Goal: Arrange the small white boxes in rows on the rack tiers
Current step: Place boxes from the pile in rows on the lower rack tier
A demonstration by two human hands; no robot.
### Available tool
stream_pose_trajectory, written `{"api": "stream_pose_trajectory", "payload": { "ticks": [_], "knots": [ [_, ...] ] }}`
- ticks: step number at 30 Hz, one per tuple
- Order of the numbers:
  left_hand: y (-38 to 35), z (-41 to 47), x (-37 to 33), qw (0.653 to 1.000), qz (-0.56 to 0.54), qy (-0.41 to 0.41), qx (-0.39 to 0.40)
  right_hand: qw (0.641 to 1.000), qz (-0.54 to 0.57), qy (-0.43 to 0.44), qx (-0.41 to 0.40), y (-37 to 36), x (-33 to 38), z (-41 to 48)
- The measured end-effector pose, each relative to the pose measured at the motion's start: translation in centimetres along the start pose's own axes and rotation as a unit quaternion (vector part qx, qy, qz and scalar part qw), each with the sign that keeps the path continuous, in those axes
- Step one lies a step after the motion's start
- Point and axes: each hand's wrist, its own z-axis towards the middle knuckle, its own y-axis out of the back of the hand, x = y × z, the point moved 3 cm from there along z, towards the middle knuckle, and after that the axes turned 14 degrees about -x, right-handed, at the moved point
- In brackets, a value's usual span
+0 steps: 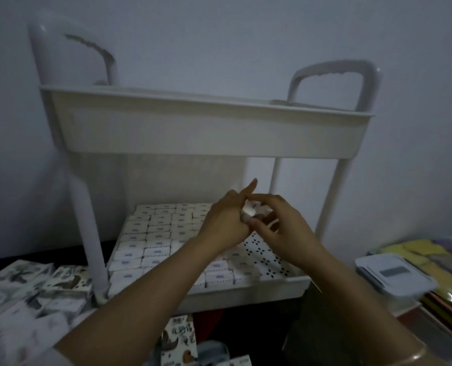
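a person's two bare hands meet in the gap between the tiers of a white plastic rack (87, 220). the left hand (223, 224) curls round a small white box (250, 212), its forefinger sticking up and away from the rest. the right hand (285, 229) pinches the same box from the other side between thumb and forefinger, its remaining fingers loosely bent below. the picture is dim and blurred at that spot, so whether one box or two is held cannot be told. both forearms (153, 294) reach in from the bottom edge of the frame.

directly under the hands lies the lower tier (246, 291). to the left of the hands and beneath them it is packed with rows of boxes (151, 233), laid flat and side by side, each with a small bluish label on top. under and to the right of the right hand a strip of the tier's perforated floor (267, 253) shows bare. above the hands hangs the upper tier (193, 128), whose inside is hidden from this angle. a looped right handle (330, 72) rises at one end and a left handle (37, 54) at the other.

well to the left of the left forearm, printed packets (34, 283) with dark pictures lie in a heap. to the right of the right forearm sits a clear lidded container (396, 276), and beyond it a stack of yellow and coloured sheets (428, 250). nearest the camera, between the forearms, stands a printed carton (180, 336).
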Motion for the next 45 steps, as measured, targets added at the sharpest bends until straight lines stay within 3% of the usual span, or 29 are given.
{"api": "stream_pose_trajectory", "payload": {
  "ticks": [4,9,13,18,21,24,27,31,34,38,41,45],
  "knots": [
    [0.2,-2.6,-0.8,0.998,-0.061,0.020,0.002,0.996,-0.021,-0.058,-0.071,1.6,-0.6,-1.7],
    [1.6,-5.2,-1.3,0.999,-0.029,-0.008,-0.036,0.974,-0.203,-0.020,-0.103,2.3,-0.4,-4.2],
    [3.3,-7.3,-0.9,0.998,-0.029,-0.012,-0.058,0.959,-0.270,-0.028,-0.082,2.2,-0.7,-6.2],
    [6.1,-9.4,0.0,0.994,-0.021,-0.011,-0.110,0.958,-0.277,-0.059,0.044,0.7,-1.7,-8.1],
    [7.9,-10.9,0.5,0.993,-0.003,-0.015,-0.121,0.963,-0.255,-0.074,0.045,0.7,-2.0,-8.7],
    [10.3,-13.1,0.3,0.992,0.025,-0.014,-0.119,0.939,-0.337,-0.052,0.051,0.8,-1.3,-9.0],
    [12.2,-16.7,-0.4,0.990,0.051,-0.001,-0.134,0.925,-0.379,-0.028,-0.008,1.0,1.3,-9.6],
    [13.5,-23.2,-0.3,0.990,0.082,0.008,-0.118,0.966,-0.249,0.061,-0.043,-0.9,7.9,-11.9],
    [16.4,-26.8,0.9,0.981,0.128,0.024,-0.143,0.983,-0.120,0.129,0.048,-3.8,12.0,-14.8],
    [21.0,-31.7,2.5,0.958,0.184,0.048,-0.213,0.975,0.006,0.148,0.163,-8.1,15.2,-17.0],
    [23.3,-34.9,2.9,0.934,0.255,0.010,-0.249,0.961,0.075,0.166,0.208,-10.5,18.1,-17.6],
    [26.0,-38.1,4.0,0.885,0.381,0.042,-0.264,0.945,0.057,0.221,0.234,-12.2,21.8,-18.8]
  ]
}}
